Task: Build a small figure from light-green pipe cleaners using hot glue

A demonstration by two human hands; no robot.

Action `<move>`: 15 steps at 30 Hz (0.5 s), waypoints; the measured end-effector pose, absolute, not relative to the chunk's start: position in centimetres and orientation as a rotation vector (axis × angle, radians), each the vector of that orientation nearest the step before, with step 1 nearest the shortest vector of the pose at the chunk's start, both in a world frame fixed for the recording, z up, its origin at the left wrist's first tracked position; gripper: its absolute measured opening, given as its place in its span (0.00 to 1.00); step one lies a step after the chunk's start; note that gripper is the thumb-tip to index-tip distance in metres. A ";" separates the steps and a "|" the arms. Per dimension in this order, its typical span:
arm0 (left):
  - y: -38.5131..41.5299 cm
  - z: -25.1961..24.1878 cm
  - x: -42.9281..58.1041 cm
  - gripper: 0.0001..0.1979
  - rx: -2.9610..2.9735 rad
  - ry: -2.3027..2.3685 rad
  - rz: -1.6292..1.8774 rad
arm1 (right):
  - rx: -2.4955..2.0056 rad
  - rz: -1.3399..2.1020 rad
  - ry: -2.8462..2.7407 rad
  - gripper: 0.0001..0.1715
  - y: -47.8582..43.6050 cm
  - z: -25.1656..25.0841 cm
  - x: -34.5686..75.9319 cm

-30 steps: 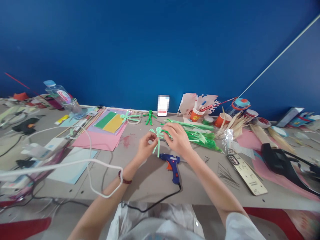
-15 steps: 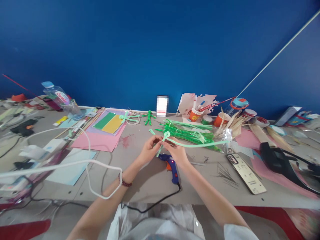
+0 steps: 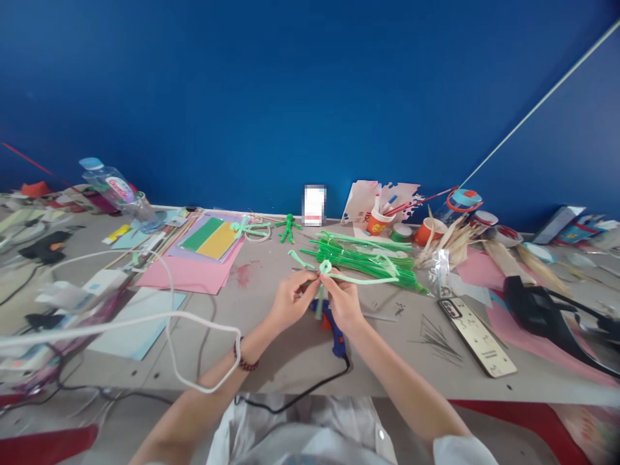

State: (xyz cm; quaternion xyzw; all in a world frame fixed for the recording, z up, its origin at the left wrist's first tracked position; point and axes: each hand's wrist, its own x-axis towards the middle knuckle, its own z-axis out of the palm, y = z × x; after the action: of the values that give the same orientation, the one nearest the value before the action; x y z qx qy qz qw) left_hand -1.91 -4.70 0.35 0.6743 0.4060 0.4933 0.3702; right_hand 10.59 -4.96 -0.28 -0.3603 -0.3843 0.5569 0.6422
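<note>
Between my hands is a light green pipe cleaner (image 3: 368, 280) with a small coiled loop at its top and one long end running off to the right. My left hand (image 3: 294, 298) is closed in a pinch at the base of the loop. Pressed against it from the other side, my right hand (image 3: 343, 302) pinches the same pipe cleaner. A short end hangs below the fingertips. Under my hands lies a blue glue gun (image 3: 336, 336), partly hidden by my right hand. A short light green piece (image 3: 300, 259) rests just beyond my left hand.
Bundled green pipe cleaners (image 3: 358, 258) lie behind my hands, near a small green figure (image 3: 288, 229). A phone (image 3: 477, 337) is at right, coloured paper (image 3: 194, 271) at left. A white cable (image 3: 194, 314) loops over my left forearm; the glue gun's black cord (image 3: 310, 392) crosses the front edge.
Both hands have shifted slightly, with the loop a little lower and further right. The long end now reaches less far right. The short piece behind the left hand shows more fully.
</note>
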 end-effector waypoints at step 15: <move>-5.7 0.3 -0.9 0.07 2.030 1.087 1.462 | -0.846 1.120 -0.857 0.04 -6.5 0.4 9.3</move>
State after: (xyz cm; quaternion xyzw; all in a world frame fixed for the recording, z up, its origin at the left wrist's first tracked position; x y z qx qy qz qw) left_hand -0.90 -5.70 0.32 0.7282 0.3902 0.5247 0.2055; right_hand 9.35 -6.51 0.41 -0.3769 -0.3820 0.4988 0.6806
